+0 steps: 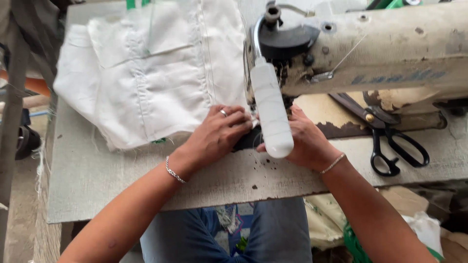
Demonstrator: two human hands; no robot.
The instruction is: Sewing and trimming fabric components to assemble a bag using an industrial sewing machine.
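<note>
My left hand [214, 134] lies flat with fingers together on the edge of a white woven fabric piece [146, 73], close to the needle area of an old cream sewing machine [370, 44]. On the other side of the needle, my right hand [304, 141] presses down on a dark plate, partly hidden behind a white tube lamp [270, 112] mounted on the machine. The fabric spreads away to the left and back over the table [97, 180]. Where the needle sits is hidden by the lamp.
Black-handled scissors [390, 141] lie on the table right of my right hand, under the machine arm. More pale sacks with green trim [414, 229] are piled below the table at right. A metal frame [12, 97] stands at far left.
</note>
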